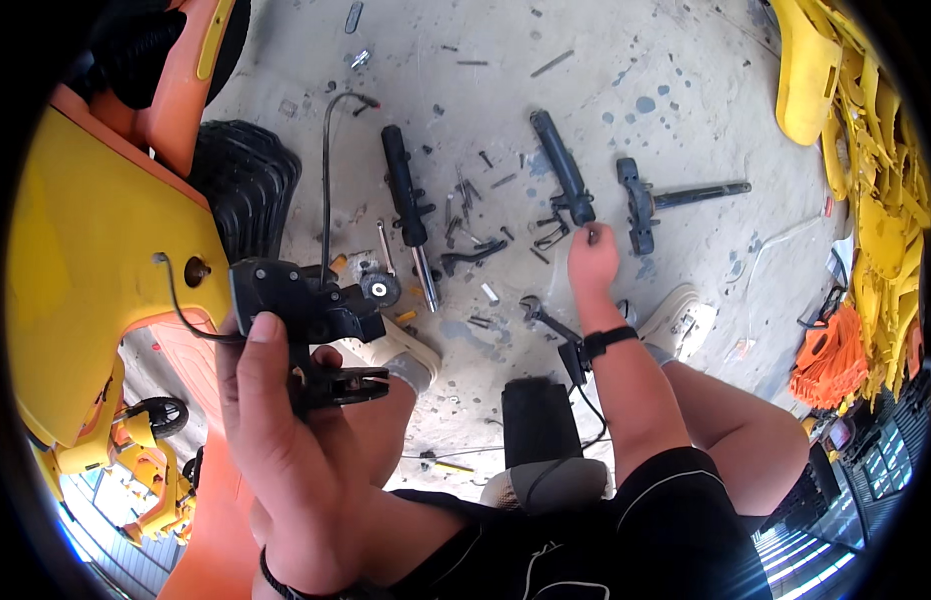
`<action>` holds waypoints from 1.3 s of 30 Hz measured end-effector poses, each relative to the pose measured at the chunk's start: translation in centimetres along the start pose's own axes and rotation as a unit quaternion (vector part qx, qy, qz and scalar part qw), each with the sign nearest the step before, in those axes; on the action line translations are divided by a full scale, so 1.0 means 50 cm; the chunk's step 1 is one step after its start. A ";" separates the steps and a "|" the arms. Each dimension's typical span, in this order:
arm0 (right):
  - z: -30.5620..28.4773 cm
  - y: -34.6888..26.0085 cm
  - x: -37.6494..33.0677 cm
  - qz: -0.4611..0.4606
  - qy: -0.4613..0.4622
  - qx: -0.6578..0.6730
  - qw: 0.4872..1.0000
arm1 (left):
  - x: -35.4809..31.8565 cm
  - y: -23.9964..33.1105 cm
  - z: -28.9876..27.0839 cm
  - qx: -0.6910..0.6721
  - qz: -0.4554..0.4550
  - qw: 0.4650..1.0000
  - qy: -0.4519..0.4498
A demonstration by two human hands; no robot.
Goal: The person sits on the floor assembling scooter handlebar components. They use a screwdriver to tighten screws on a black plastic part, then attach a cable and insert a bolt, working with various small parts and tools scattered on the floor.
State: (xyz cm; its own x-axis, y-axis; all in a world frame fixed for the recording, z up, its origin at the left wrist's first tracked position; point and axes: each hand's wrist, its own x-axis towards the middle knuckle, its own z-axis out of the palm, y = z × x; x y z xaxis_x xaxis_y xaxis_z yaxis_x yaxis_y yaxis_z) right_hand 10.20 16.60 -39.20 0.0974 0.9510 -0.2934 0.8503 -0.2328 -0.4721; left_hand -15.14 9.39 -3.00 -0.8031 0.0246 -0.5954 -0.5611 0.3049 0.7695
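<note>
A black lever assembly (296, 305) with cables running from it is raised at the left, in the grip of my left hand (296, 440). Its blocky housing rests above my thumb, and a black lever sticks out below. My right hand (594, 262) is closed at the lower end of a black fork leg (562, 165) on the floor. A small dark spot shows between its fingers; what it holds cannot be made out. Left of it lies another fork leg (398, 180) with a silver tube. To the right is a dark T-shaped steering stem (641, 205).
Loose bolts (468, 192), a black lever (474, 257) and an adjustable wrench (548, 316) lie on the concrete floor. Yellow and orange bodywork (106, 240) crowds the left beside stacked black parts (248, 180). Yellow panels (881, 240) and an orange bundle (831, 358) stand right.
</note>
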 end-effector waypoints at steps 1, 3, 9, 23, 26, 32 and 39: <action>-0.019 0.000 -0.008 -0.003 -0.050 0.032 0.998 | 0.006 -0.007 0.003 -0.005 -0.002 1.000 -0.005; -0.060 0.000 -0.022 -0.011 -0.148 0.094 0.984 | 0.026 -0.025 -0.004 -0.016 -0.007 1.000 -0.017; -0.203 0.027 -0.086 -0.138 -0.555 -0.099 0.815 | 0.068 -0.090 -0.024 -0.044 0.048 0.998 0.007; -0.404 -0.029 -0.232 -0.082 -0.683 -0.216 0.693 | -0.016 -0.337 -0.140 -0.035 -0.021 0.997 0.060; -0.452 -0.065 -0.250 -0.009 -0.656 -0.098 0.748 | -0.086 -0.326 -0.121 0.033 -0.063 0.995 0.067; -0.572 -0.083 -0.220 0.003 -0.530 -0.217 0.820 | -0.163 -0.400 -0.151 0.210 0.023 0.976 0.054; -0.816 -0.117 -0.151 0.481 -0.476 0.422 0.603 | -0.178 -0.298 -0.128 0.289 0.050 0.955 0.051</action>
State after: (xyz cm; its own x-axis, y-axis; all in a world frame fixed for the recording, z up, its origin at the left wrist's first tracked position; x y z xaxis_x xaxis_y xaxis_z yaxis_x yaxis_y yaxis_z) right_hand 25.61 19.09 -0.30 -0.3469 -0.1610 -0.9240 0.0310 -0.9866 0.1602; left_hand -0.90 -1.45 -7.69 -0.8791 -0.0025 -0.4767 -0.2992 0.7815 0.5475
